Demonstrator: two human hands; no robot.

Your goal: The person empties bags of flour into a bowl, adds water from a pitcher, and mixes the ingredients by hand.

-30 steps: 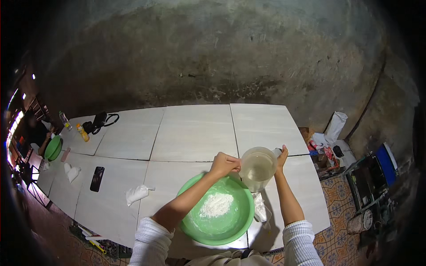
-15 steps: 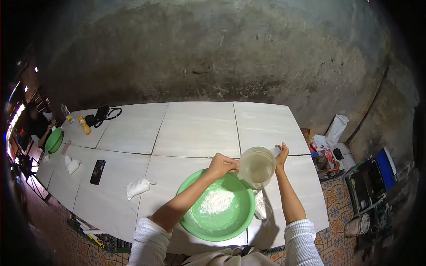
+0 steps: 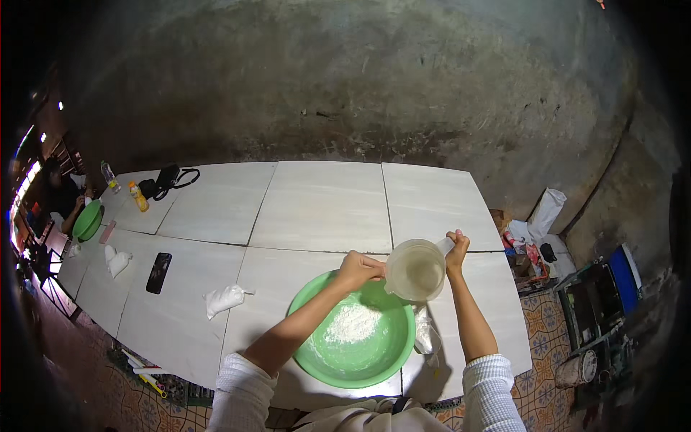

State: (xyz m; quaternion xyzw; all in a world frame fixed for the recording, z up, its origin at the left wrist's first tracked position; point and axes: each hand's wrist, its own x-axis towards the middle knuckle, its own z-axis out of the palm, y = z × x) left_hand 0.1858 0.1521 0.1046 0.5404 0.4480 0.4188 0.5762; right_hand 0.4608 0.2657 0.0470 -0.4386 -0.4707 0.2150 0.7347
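A translucent plastic measuring jug [image 3: 417, 270] with liquid in it is held up at the upper right of the green basin [image 3: 394, 358]. My right hand [image 3: 456, 253] is closed around its handle. At the other side my left hand [image 3: 360, 272] pinches the jug's edge. No stream of liquid can be made out. White powder [image 3: 353, 324] lies heaped on the basin's bottom, with more smeared on its walls. Against the basin's right side rests a clear plastic bag [image 3: 423, 330], partly hidden by the basin.
On the tiled table [image 3: 317, 201] left of the basin lie a tied white bag [image 3: 224, 299], a black phone [image 3: 159, 273] and another white bag [image 3: 116, 261]. Bottles [image 3: 138, 196] and a black strapped item [image 3: 168, 181] stand farther off. A person [image 3: 61, 191] sits by another green basin [image 3: 88, 220].
The jug and both hands keep almost the same place over the basin's upper right edge. The whole view has shifted very slightly.
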